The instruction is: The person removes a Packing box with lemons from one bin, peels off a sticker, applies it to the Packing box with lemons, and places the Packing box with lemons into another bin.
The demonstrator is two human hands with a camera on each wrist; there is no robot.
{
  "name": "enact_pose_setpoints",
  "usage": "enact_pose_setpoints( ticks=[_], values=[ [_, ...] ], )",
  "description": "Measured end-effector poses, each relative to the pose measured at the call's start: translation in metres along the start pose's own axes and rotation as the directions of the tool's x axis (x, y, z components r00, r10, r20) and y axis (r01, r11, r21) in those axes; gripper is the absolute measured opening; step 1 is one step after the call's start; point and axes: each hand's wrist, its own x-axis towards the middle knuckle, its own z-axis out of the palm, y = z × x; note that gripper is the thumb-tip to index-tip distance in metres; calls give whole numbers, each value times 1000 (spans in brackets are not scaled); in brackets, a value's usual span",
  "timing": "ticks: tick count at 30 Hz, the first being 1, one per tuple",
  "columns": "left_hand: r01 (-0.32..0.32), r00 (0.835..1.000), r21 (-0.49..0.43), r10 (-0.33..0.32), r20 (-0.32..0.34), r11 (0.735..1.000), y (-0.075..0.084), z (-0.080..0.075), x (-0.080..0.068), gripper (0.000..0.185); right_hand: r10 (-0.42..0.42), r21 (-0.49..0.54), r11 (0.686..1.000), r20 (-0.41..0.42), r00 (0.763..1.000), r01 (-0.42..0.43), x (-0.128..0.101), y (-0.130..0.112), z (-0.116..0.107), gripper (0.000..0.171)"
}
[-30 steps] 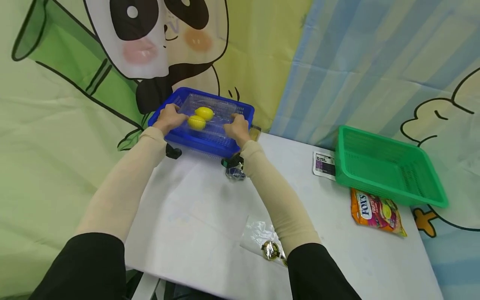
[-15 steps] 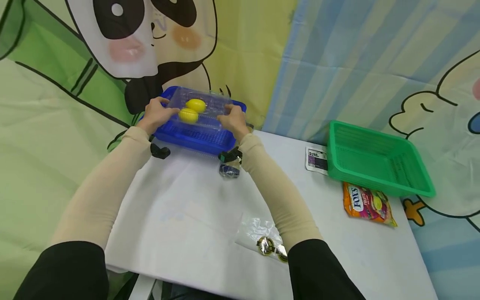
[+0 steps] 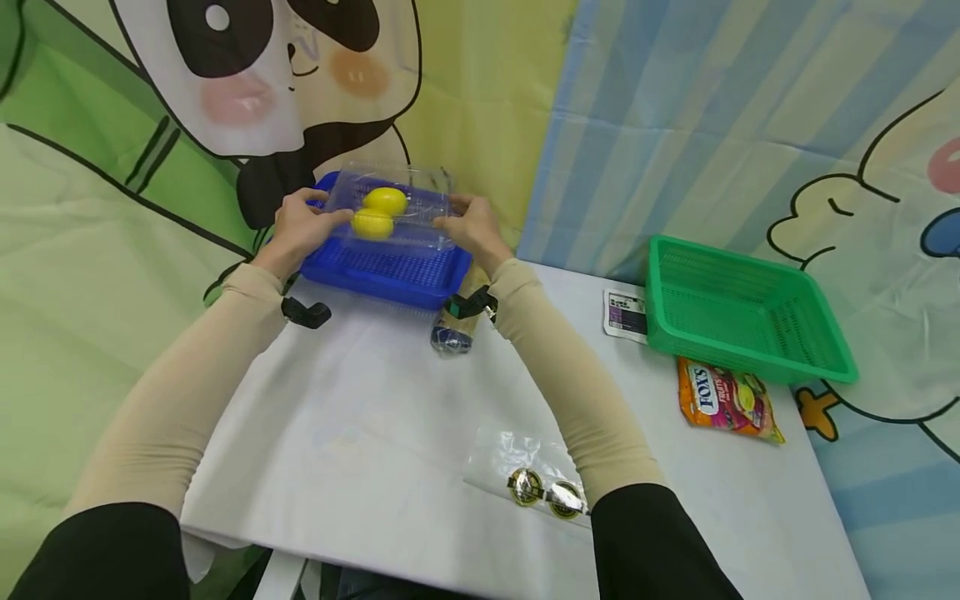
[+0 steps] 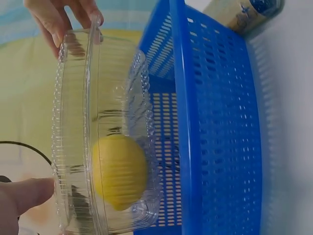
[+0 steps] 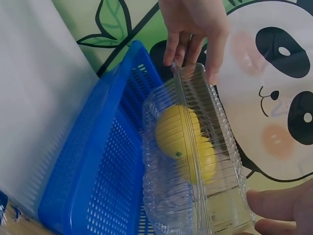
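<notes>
A clear plastic clamshell box [image 3: 420,229] with two lemons [image 3: 386,202] inside is held level between both hands, over the blue basket [image 3: 375,279]. My left hand [image 3: 300,227] grips its left end, thumb on top and fingers beneath the edge. At the opposite end my right hand [image 3: 474,227] pinches it the same way. In the left wrist view the clamshell [image 4: 73,122] overlaps the basket's opening, its lower part near the blue rim [image 4: 188,122]. The right wrist view shows the lemons [image 5: 178,131] through ribbed plastic.
A green basket [image 3: 735,308] stands at the right, with an orange candy bag [image 3: 727,400] and a white-and-purple packet [image 3: 625,315] beside it. A clear bag with gold seals [image 3: 525,485] lies near the front. A dark-capped packet [image 3: 452,337] sits by the blue basket.
Both hands have raised the clamshell with the lemons up from inside the blue basket. The head view has shifted slightly to the right.
</notes>
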Motion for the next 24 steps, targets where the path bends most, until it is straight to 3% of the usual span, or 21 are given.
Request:
enact_pose_setpoints(
  ticks=[11,18,24],
  values=[
    [-21,1000,-22,21,-3,1000,14,4,-10,83,-13,2,1000,-1,1000,13,-14,-5,-24,62],
    [2,1000,-44,-1,15,999,20,5,-17,85,-5,29,1000,-31,999,6,-26,-3,-34,60],
    [-52,999,-81,52,3,995,29,14,-23,84,10,75,997,-35,999,-7,-39,1,-49,60]
  ],
)
